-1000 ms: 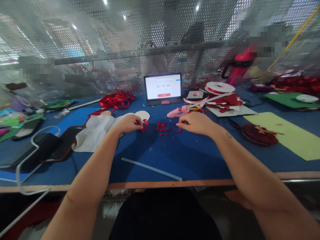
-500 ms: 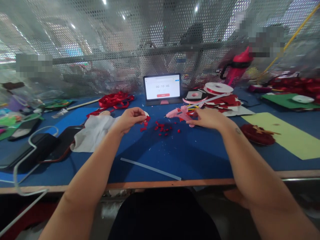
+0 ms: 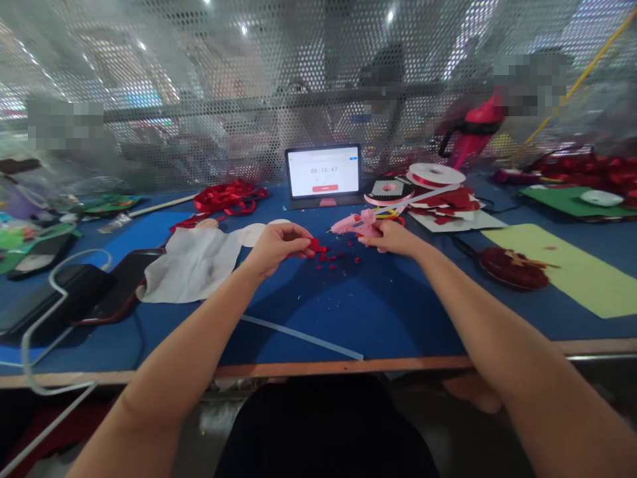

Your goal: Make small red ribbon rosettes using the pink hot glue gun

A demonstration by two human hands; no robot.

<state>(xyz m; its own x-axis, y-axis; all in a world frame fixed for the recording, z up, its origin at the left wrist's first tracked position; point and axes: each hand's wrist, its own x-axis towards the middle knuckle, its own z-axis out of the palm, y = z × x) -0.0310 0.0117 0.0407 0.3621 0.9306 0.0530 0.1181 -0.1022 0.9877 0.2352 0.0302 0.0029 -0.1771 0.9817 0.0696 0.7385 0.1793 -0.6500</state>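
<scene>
My left hand [image 3: 283, 249] is closed in a pinch over a small red piece [image 3: 313, 246], possibly folded ribbon; the fingers partly hide it. Several similar red bits [image 3: 331, 257] lie scattered just right of those fingertips. My right hand [image 3: 393, 239] is wrapped round the handle of a pink glue gun [image 3: 355, 224], whose nozzle points left toward the red bits. Behind the left wrist lie white round pieces [image 3: 254, 234], beside a crumpled white cloth [image 3: 192, 264]. A long translucent glue stick [image 3: 303, 337] rests near the table's front edge.
A tablet showing a timer [image 3: 324, 174] stands at the back. Ribbon spools [image 3: 435, 175] and red scraps lie right of it, a red ribbon heap [image 3: 229, 198] left. A dark phone [image 3: 117, 289] with a white cable lies left; a dark red pincushion [image 3: 515, 267] sits right.
My left hand has moved right to the scattered red bits, uncovering the white round pieces. My right hand has shifted slightly left, still holding the glue gun.
</scene>
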